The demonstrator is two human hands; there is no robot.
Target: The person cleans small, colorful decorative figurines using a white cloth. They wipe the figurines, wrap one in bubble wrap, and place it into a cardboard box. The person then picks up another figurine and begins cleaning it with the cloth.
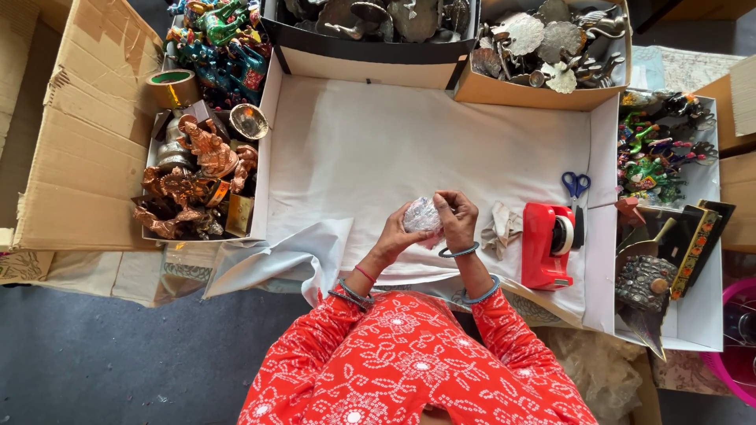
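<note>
Hands meet over the white sheet (409, 142), w/ a small bundle wrapped in clear plastic (422, 216) between them. Left hand (396, 234) cups it from below and the side, fingers curled partway round the wrap. Right hand (457, 217) sits on the bundle's other side, fingers bent in tight and thumb pressing the plastic; I can't tell exactly how far the fingertips are tucked in, since the bundle hides them. Both hands are touching it, held just above the sheet, near the front edge.

Just right of the right hand lies a crumpled bit of paper (501, 229), then a red tape dispenser (548, 245) w/ blue-handled scissors (576, 186) beside it. Box of copper-coloured figurines (197, 177) sits well off to the left, and a tray of silver metal pieces (551, 43) at the far edge.
</note>
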